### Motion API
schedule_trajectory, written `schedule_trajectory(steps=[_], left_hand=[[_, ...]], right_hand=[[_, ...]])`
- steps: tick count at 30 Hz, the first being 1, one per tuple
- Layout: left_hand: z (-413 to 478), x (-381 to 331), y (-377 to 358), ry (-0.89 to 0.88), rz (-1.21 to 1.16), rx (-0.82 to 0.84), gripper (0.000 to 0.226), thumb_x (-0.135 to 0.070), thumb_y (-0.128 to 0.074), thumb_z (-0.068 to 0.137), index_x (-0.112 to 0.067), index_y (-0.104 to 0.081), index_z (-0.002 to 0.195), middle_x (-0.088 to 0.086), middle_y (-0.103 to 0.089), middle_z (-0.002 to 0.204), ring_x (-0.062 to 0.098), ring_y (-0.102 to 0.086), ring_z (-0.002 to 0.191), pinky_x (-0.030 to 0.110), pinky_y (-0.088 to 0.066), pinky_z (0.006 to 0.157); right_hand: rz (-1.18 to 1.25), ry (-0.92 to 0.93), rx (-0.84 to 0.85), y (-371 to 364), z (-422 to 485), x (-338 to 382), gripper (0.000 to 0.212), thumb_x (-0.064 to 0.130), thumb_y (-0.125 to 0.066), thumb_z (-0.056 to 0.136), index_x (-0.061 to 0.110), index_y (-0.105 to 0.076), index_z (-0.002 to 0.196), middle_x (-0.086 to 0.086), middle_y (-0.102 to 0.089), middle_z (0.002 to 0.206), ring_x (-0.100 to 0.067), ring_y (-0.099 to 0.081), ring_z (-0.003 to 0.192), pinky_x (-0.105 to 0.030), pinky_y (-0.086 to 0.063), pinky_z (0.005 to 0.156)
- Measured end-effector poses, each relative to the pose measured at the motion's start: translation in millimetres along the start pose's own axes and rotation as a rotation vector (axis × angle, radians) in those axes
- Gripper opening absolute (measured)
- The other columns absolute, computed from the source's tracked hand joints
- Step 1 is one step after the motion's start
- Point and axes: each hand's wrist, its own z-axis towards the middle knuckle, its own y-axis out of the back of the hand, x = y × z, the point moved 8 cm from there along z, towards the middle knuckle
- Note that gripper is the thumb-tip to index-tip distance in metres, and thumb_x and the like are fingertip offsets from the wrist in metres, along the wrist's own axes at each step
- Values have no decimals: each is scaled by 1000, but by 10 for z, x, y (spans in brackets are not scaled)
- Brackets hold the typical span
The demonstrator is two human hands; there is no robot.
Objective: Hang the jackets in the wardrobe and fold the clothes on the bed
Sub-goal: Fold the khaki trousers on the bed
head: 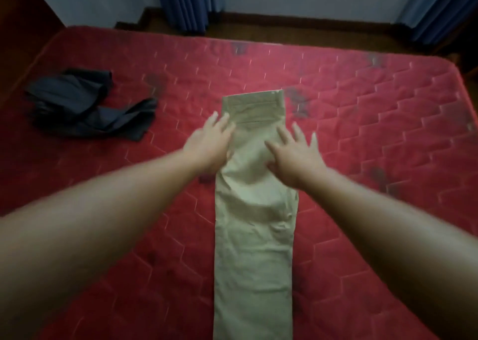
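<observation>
On the bed, down its middle, lie the trousers, already doubled leg on leg into one narrow strip. Their long axis runs straight away from the person, waistband at the far end and the legs coming back toward the near edge and out of view.

Both hands rest on the upper part, just short of the waistband. The left hand lies flat along the left edge, fingers straight and grasping nothing. The right hand is spread flat on the right side, fingers splayed, also grasping nothing. They look to be smoothing the cloth, though blur hides how hard they press.

The next fold should probably go across that long axis. The leg end lies back toward the person, behind both hands and about equally near to each.

A dark garment sits crumpled well to the left, unfolded.
</observation>
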Motion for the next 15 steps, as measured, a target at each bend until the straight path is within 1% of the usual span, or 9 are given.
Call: schedule_trajectory(steps=[2, 3, 5, 9, 11, 13, 15], left_hand=[[-248, -226, -708, -27, -100, 72, 71, -40, -44, 103, -11, -13, 160, 14, -2, 168, 33, 3, 155, 43, -10, 126], [-357, -325, -1021, -34, -127, 106, 70, -41, -42, 104, -10, -12, 159, 16, 1, 168, 33, 6, 155, 40, -5, 125], [-456, -475, -1535, -10, -193, 131, 69, -44, -37, 106, -12, -9, 160, 17, 7, 167, 32, 12, 154, 39, -3, 125], [-209, -632, -2159, 69, -272, 59, 71, -51, -32, 104, -21, -1, 161, 16, 16, 166, 31, 18, 153, 45, -3, 126], [-91, -693, -2451, 99, -300, 28, 72, -57, -31, 102, -29, 1, 160, 15, 18, 166, 31, 20, 153, 47, 1, 125], [-56, -706, -2705, 116, -292, -32, 72, -63, -28, 100, -33, -2, 160, 15, 12, 167, 32, 15, 154, 47, 3, 125], [-69, -686, -2827, 119, -249, -156, 72, -64, -26, 98, -32, -11, 161, 16, 2, 168, 33, 6, 155, 47, 0, 125]], right_hand=[[22, 20, 103, -812, -227, 43, 62, 55, -44, 100, 30, -28, 155, -7, 0, 169, -34, 5, 155, -68, -7, 119], [25, 19, 148, -1164, -312, 43, 65, 56, -42, 101, 29, -23, 157, -7, 2, 169, -33, 7, 155, -66, -7, 120], [45, 13, 177, -1656, -357, 41, 70, 59, -36, 102, 27, -14, 159, -6, 7, 170, -33, 12, 155, -63, -5, 122], [74, -18, 33, -2063, -13, 93, 74, 63, -27, 101, 26, -7, 162, -8, 10, 170, -34, 15, 155, -61, 0, 123], [74, -70, 24, -2366, 120, 65, 75, 69, -20, 100, 30, -1, 162, -9, 13, 169, -35, 17, 154, -62, 6, 121], [49, -89, -17, -2635, 133, 28, 76, 73, -15, 98, 34, 0, 162, -9, 12, 169, -35, 17, 154, -64, 7, 120], [12, -90, -144, -2716, 120, 1, 75, 73, -18, 98, 35, -9, 162, -11, 1, 170, -37, 7, 155, -65, 1, 120]])
